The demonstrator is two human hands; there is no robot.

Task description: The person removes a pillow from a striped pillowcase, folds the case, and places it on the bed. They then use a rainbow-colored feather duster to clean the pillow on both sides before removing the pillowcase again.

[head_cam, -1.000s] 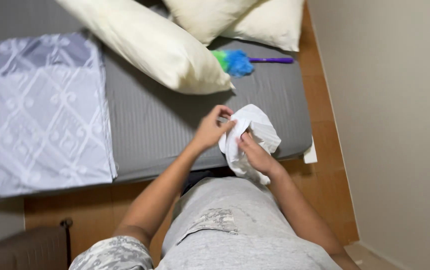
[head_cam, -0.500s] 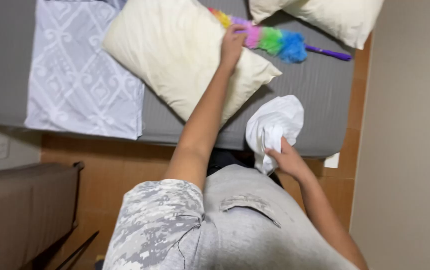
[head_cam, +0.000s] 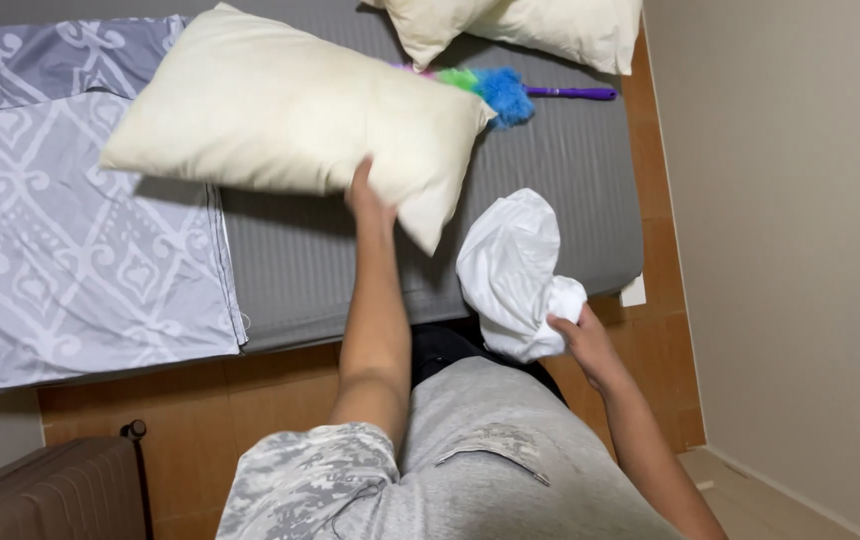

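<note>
The left hand (head_cam: 368,200) grips a plump cream pillow (head_cam: 290,110), lifted above the grey ribbed bed (head_cam: 550,170). The right hand (head_cam: 578,335) clutches crumpled white cloth (head_cam: 515,270) at the bed's edge.

A cream pillow (head_cam: 290,110) hangs lifted over the bed; a bunched white pillowcase (head_cam: 515,275) dangles beside it.

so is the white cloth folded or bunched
Bunched: the white cloth hangs crumpled from the right hand, with no neat folds.
</note>
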